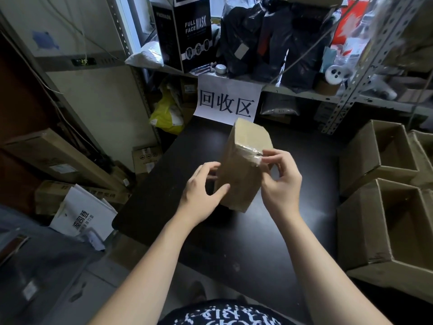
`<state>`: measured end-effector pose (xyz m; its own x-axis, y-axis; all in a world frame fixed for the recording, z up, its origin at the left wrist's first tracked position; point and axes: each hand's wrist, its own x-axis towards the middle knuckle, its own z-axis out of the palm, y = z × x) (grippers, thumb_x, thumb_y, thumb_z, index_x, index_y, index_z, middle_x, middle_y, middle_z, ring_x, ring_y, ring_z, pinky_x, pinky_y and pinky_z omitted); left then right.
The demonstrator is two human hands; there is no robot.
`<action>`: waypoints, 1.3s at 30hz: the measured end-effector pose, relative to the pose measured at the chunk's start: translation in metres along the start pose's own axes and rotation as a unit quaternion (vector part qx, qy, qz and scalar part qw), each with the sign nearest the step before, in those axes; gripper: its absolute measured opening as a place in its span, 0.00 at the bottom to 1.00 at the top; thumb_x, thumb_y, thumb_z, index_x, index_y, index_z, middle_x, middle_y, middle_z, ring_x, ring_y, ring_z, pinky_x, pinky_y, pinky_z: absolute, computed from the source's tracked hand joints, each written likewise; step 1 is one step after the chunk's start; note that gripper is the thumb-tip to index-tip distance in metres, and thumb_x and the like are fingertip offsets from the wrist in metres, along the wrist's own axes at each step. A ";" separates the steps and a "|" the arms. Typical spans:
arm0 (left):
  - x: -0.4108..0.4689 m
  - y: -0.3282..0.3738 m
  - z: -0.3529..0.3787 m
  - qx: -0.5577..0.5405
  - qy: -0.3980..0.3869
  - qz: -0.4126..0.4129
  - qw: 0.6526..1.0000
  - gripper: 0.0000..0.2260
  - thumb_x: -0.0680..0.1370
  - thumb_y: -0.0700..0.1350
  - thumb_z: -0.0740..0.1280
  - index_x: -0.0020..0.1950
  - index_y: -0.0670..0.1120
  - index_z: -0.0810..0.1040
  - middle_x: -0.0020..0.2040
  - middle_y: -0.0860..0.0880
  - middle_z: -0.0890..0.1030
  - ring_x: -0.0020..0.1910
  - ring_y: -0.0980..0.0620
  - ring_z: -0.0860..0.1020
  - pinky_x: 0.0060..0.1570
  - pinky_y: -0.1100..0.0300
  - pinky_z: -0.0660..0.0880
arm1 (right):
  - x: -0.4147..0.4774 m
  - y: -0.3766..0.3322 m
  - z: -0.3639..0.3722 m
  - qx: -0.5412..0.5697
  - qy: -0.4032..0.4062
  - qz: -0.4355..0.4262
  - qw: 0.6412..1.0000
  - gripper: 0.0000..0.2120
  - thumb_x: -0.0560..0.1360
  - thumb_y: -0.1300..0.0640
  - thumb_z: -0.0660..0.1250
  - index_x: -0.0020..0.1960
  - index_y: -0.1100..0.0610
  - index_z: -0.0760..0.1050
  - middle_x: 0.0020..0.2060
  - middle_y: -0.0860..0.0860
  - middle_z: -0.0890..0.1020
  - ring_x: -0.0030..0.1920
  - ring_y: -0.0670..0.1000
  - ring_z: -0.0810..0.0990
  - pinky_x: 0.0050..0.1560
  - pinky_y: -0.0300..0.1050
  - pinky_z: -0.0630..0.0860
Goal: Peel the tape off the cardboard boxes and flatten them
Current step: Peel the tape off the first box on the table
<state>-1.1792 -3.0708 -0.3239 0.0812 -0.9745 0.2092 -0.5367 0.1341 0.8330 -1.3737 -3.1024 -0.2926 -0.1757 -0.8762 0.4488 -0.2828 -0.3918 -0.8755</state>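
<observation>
Two bare hands hold the task's brown cardboard box [241,170] over the middle of the black tabletop [257,235], tilted with its far end raised. I cannot tell whether its lower corner touches the top. From my remote seat I see the left hand [201,191] gripping the box's left side, fingers curled round the far face and thumb laid on the near one, which hides part of that edge. The right hand [281,181] is at the upper right edge, thumb and forefinger pinching a wrinkled strip of clear tape [249,153] that runs across the box; its other fingers are loosely curled.

At the table's right edge stand two open-topped cardboard cartons [360,231], well apart from the hands. Behind the box a white paper sign [227,102] hangs from the grey metal shelf rack [346,95], printed in large black characters "回收区"; the box's top corner overlaps its lower edge. On the shelf above, a tall black carton [192,36] reads "FULL FACE MASK", with black plastic bags [269,43] beside it. A yellow plastic bag [166,113] sits under the shelf at left. On the floor at left lie a long flat cardboard carton [58,156] and a white printed box [82,214] whose Chinese lettering I cannot read.
</observation>
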 end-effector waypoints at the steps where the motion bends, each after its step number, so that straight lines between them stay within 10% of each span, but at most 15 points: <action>1: 0.001 0.004 0.001 -0.016 0.005 -0.009 1.000 0.22 0.76 0.48 0.75 0.67 0.57 0.73 0.61 0.59 0.77 0.56 0.61 0.80 0.51 0.73 0.72 | -0.004 0.001 0.001 -0.010 -0.010 -0.014 1.000 0.07 0.75 0.72 0.70 0.44 0.62 0.77 0.50 0.51 0.82 0.55 0.48 0.82 0.58 0.46 0.78; 11: 0.001 0.005 0.009 0.011 0.014 -0.014 1.000 0.13 0.79 0.52 0.71 0.63 0.56 0.80 0.57 0.56 0.74 0.55 0.59 0.76 0.51 0.63 0.75 | -0.040 0.004 -0.002 -0.034 -0.126 -0.001 0.991 0.06 0.74 0.64 0.74 0.38 0.58 0.83 0.49 0.49 0.83 0.52 0.47 0.82 0.52 0.32 0.74; 21: -0.002 0.003 0.013 -0.021 0.082 -0.028 0.996 0.12 0.77 0.44 0.75 0.59 0.50 0.83 0.56 0.57 0.82 0.53 0.66 0.78 0.49 0.77 0.69 | -0.036 0.025 0.002 -0.127 -0.055 0.051 0.989 0.13 0.77 0.60 0.74 0.61 0.57 0.83 0.57 0.47 0.80 0.58 0.45 0.79 0.61 0.46 0.78; 32: 0.006 0.005 0.012 -0.093 0.089 -0.090 0.988 0.05 0.77 0.41 0.74 0.50 0.51 0.85 0.54 0.56 0.85 0.49 0.60 0.83 0.50 0.62 0.79 | -0.028 0.025 0.006 -0.093 -0.055 0.100 0.989 0.08 0.80 0.61 0.70 0.55 0.50 0.84 0.53 0.47 0.80 0.50 0.49 0.83 0.45 0.35 0.79; 39: 0.018 0.012 0.006 -0.113 0.093 -0.160 0.976 0.04 0.77 0.41 0.72 0.46 0.49 0.85 0.41 0.57 0.85 0.39 0.64 0.81 0.40 0.73 0.73 | -0.024 0.027 0.008 -0.089 -0.057 0.097 0.990 0.08 0.79 0.61 0.72 0.51 0.48 0.84 0.50 0.45 0.80 0.48 0.48 0.83 0.50 0.51 0.82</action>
<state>-1.1892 -3.0877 -0.3127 0.3764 -0.9264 -0.0083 -0.2623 -0.1152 0.9581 -1.3696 -3.0938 -0.3286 -0.1373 -0.9600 0.2438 -0.4182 -0.1670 -0.8929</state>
